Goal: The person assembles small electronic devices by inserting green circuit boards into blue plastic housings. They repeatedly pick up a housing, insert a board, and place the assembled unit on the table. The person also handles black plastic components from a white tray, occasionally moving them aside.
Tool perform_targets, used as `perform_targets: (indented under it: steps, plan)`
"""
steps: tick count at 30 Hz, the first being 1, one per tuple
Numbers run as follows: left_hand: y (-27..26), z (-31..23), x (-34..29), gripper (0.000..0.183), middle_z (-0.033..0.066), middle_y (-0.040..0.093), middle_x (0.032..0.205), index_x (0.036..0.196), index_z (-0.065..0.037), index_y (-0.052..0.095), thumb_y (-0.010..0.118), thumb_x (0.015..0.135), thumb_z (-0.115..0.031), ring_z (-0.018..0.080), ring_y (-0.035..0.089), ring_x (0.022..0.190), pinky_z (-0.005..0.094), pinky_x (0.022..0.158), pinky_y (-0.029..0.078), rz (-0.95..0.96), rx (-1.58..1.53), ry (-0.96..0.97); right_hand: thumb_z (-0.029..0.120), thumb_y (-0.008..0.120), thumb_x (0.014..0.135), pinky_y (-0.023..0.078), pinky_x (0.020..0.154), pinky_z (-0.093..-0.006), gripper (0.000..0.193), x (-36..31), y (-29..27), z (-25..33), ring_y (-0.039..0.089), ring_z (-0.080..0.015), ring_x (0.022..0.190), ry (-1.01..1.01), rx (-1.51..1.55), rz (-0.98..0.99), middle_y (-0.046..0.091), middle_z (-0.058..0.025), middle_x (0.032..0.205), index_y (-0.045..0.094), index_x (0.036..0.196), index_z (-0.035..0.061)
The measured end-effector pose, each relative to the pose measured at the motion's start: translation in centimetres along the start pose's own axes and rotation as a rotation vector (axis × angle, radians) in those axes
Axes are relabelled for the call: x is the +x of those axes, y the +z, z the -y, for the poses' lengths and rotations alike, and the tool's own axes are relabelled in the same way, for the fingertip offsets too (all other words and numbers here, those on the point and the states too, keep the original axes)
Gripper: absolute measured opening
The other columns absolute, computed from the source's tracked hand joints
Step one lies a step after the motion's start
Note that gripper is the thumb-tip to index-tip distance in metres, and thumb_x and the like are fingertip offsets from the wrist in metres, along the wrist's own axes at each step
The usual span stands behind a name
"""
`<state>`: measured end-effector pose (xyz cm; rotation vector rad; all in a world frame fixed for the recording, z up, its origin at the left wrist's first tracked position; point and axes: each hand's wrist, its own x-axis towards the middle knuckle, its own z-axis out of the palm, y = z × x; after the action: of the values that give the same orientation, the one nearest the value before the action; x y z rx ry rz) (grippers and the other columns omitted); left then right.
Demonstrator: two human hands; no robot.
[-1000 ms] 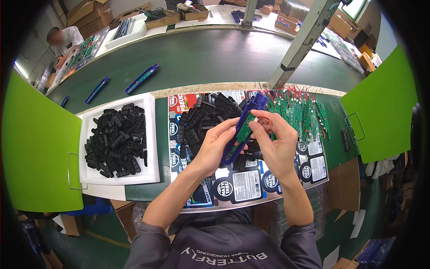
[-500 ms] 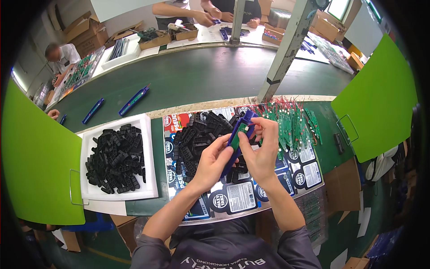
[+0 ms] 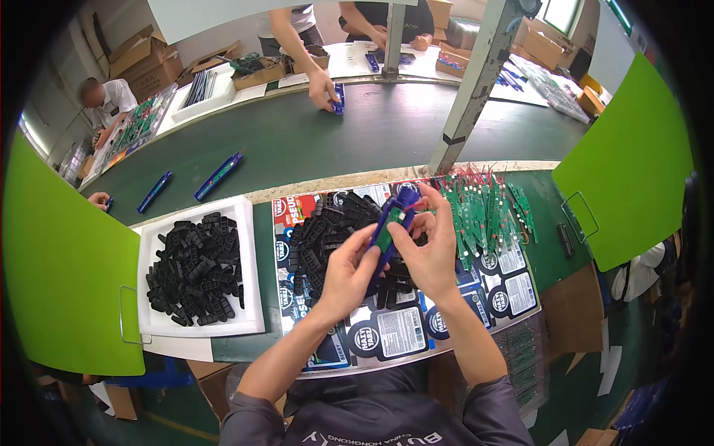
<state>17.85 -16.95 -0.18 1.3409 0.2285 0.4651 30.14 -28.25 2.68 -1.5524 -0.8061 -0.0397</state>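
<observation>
Both of my hands are closed around a long blue plastic housing with a narrow green circuit board in it (image 3: 385, 239), tilted over the middle of the work surface. My left hand (image 3: 348, 269) grips its lower part, thumb along the edge. Higher up, my right hand (image 3: 428, 249) holds it with the thumb pressed on the board near a small white part. Beneath and left of the housing lies a heap of black plastic pieces (image 3: 323, 241). To the right of my right hand, green circuit boards with red wires (image 3: 483, 212) are piled together.
A white foam tray (image 3: 254, 297) of black pieces stands at the left. Beyond, a green belt (image 3: 282, 141) carries blue housings (image 3: 219, 177). A metal post (image 3: 472, 97) rises at its near edge. Green panels (image 3: 632, 163) flank me. Across the belt, a co-worker's hand (image 3: 322, 89) holds a blue part.
Across the belt, a co-worker's hand has reached down over it with a blue part. My hands keep their grip on the housing, with my right fingers slightly shifted.
</observation>
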Motion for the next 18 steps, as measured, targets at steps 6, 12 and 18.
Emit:
perform_targets:
  steps: [6, 12, 18]
  plan:
    - [-4.7, -2.1, 5.2, 0.038, 0.0093, 0.071, 0.111, 0.146, 0.003, 0.056, 0.053, 0.109, -0.004, 0.0133, 0.069, 0.090, 0.0289, 0.079, 0.059, -0.159, 0.107, 0.057, 0.014, 0.075, 0.098, 0.053, 0.070, -0.0329, 0.027, 0.9, -1.6, -5.4, 0.067, -0.0189, 0.080, 0.011, -0.243, 0.112, 0.068, -0.0106, 0.097, 0.070, 0.120, 0.0001]
    - [-9.3, 0.3, 13.3, 0.035, 0.0111, 0.077, 0.105, 0.138, 0.006, 0.062, 0.059, 0.104, -0.004, 0.0145, 0.071, 0.090, 0.0301, 0.081, 0.055, -0.238, 0.444, 0.152, 0.007, 0.075, 0.086, 0.051, 0.093, -0.0458, 0.027, -0.1, -0.2, -6.8, 0.063, -0.0354, 0.104, -0.221, -0.597, 0.199, 0.067, -0.0143, 0.105, 0.073, 0.113, 0.0028]
    - [-8.2, 3.8, 22.3, 0.029, 0.0221, 0.079, 0.104, 0.116, 0.004, 0.072, 0.066, 0.092, -0.011, 0.0346, 0.078, 0.099, 0.0435, 0.090, 0.059, -0.249, 0.763, 0.085, 0.006, 0.075, 0.085, 0.048, 0.083, -0.0434, 0.021, 0.0, -0.9, -7.6, 0.061, -0.0308, 0.095, -0.252, -0.568, 0.176, 0.065, -0.0087, 0.098, 0.075, 0.107, 0.0047]
